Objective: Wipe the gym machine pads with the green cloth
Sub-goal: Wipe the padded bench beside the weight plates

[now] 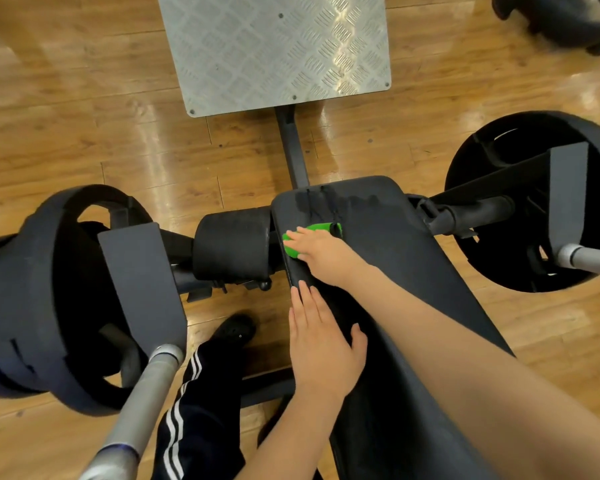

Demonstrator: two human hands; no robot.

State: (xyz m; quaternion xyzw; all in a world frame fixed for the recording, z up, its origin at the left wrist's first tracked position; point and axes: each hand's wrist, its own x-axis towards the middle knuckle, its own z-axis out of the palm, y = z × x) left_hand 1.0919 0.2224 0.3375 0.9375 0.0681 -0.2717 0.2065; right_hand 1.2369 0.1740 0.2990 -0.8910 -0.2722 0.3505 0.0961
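Pressing green cloth onto black pad, right hand flat, fingers straight; left hand open, resting flat at pad's near-left edge.

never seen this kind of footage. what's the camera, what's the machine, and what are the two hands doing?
There is one picture, from a wide-angle camera worn on a person's head, looking down at their own hands. No robot is involved.

The long black pad running down the middle belongs to a gym machine. A round roller pad sits to its left, and black weight plates hang at both sides. The ribbed metal footplate lies on the wooden floor ahead.

The right hand presses a green cloth flat on the long pad, near a wet-looking streak. The left hand rests open on the pad's edge and holds nothing. The person's striped trouser leg and shoe show below.
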